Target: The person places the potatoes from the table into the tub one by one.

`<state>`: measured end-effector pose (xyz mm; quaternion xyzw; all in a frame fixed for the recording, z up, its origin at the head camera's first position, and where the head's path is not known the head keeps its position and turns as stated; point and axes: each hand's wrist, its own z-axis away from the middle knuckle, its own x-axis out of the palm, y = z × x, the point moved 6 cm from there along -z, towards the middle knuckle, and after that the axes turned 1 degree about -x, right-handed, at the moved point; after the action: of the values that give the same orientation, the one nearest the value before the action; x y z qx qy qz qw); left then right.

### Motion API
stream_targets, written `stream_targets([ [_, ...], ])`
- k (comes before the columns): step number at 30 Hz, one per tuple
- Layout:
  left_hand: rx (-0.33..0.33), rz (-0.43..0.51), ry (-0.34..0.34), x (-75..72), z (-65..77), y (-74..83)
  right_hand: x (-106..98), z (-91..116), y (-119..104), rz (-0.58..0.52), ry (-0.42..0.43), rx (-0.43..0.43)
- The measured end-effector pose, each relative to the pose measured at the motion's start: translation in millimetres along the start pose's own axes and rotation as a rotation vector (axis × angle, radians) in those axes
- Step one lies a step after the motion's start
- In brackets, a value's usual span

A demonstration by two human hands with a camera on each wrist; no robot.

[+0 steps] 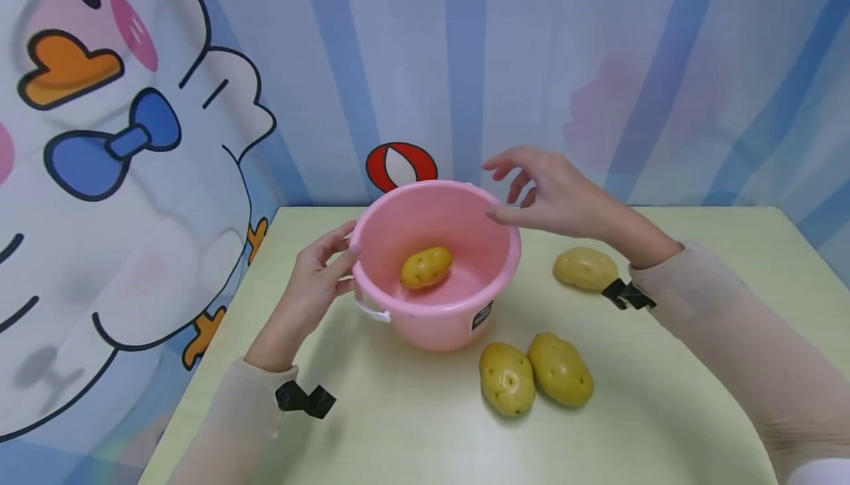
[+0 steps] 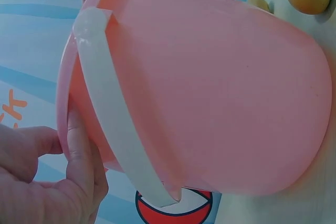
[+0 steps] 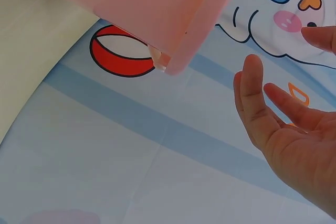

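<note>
A pink bucket stands on the table, its mouth tilted toward the head camera. One potato lies inside on the bottom. My left hand pinches the bucket's left rim, and in the left wrist view the thumb and fingers sit on either side of that rim. The white handle hangs down along the bucket's side. Above the right part of the rim, my right hand is held with loosely bent fingers and nothing between them; the right wrist view shows it apart from the bucket.
Two potatoes lie side by side in front of the bucket. Another potato rests to the right, close to the right wrist. The pale table meets a printed cloth backdrop behind and at the left.
</note>
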<state>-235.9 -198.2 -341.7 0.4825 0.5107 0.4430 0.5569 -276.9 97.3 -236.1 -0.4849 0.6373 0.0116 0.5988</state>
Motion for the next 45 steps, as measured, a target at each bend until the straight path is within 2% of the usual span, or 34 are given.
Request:
stream_targets([
  [17,0.021,0.003,0.006,1.1,0.6,-2.0,-7,26,18,0.005,0.028,0.061],
  [28,0.018,0.016,0.003,0.9,0.4,-0.6,-7,49,35,0.039,-0.036,0.09],
  [40,0.015,0.017,0.004,1.3,-0.4,-1.3,9,72,53,0.044,-0.081,0.161],
  [45,0.002,0.034,0.01,1.0,-0.2,-1.8,19,83,58,0.027,-0.102,0.161],
])
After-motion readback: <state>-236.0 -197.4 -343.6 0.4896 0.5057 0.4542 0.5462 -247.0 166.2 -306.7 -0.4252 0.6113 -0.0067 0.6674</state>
